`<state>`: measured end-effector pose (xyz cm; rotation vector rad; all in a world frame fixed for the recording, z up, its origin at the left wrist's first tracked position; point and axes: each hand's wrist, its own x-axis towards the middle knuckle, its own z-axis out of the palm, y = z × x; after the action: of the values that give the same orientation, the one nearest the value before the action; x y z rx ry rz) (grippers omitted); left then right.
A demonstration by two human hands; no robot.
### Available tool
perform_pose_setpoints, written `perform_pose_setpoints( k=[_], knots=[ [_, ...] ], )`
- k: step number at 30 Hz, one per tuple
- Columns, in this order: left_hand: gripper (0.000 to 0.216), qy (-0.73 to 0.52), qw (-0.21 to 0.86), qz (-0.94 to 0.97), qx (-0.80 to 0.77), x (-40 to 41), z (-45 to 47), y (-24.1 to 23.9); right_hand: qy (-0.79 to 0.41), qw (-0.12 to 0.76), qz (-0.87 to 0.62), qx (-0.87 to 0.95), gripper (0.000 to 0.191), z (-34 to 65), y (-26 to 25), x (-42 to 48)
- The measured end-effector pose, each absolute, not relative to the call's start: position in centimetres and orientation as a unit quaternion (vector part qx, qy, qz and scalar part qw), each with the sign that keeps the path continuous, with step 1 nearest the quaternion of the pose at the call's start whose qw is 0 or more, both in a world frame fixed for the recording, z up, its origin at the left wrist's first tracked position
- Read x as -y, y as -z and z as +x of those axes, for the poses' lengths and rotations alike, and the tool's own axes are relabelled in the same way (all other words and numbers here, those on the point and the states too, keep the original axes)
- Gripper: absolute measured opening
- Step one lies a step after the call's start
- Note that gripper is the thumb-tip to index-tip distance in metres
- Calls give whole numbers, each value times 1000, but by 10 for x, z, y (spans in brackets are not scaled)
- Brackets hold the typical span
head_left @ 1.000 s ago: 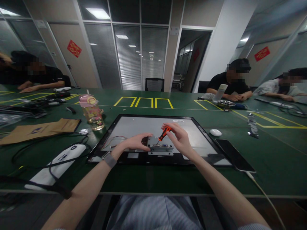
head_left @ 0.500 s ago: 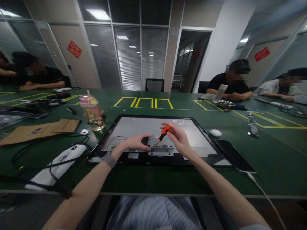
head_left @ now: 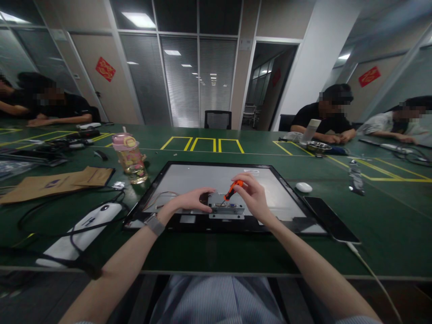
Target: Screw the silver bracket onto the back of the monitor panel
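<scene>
My right hand (head_left: 251, 193) grips a small orange-and-black screwdriver (head_left: 233, 189), tilted with its shaft pointing down and left. Its tip reaches a silver metal bracket (head_left: 227, 215) carrying small connectors; whether it sits in a screw cannot be made out. On the bracket's left end, my left hand (head_left: 194, 199) holds on with thumb in front and fingers curled behind, a grey watch on its wrist. Under both lies a flat display panel (head_left: 168, 180) with a black frame and a pale grey back. Thin wires (head_left: 153, 201) run along the panel's left side.
Left of the panel stand a pink-lidded bottle (head_left: 130, 157), a brown paper bag (head_left: 57, 183) and a white power strip (head_left: 79, 234) with black cables. At right lie a white earbud case (head_left: 303, 187) and a phone (head_left: 332, 219) on a cable. Several people sit across the table.
The screwdriver leans further to the right, its handle slightly lower, and my right hand has shifted a little with it. My left hand stays on the bracket.
</scene>
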<state>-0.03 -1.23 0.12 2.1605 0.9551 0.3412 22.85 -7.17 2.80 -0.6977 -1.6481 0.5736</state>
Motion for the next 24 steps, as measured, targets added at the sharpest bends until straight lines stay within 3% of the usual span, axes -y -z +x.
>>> perform_pose_setpoints(
  k=[6, 13, 17, 24],
  knots=[
    [78, -138, 373, 841, -368, 11, 0, 1, -355, 565, -260, 697, 26, 231, -30, 70],
    [78, -139, 370, 837, -378, 12, 0, 1, -435, 584, -244, 641, 12, 231, -27, 65],
    [78, -135, 359, 841, -381, 11, -1, 2, -456, 567, -242, 643, 25, 230, -29, 66],
    [78, -137, 363, 844, -370, 10, -1, 3, -466, 565, -240, 637, 18, 228, -27, 67]
  ],
)
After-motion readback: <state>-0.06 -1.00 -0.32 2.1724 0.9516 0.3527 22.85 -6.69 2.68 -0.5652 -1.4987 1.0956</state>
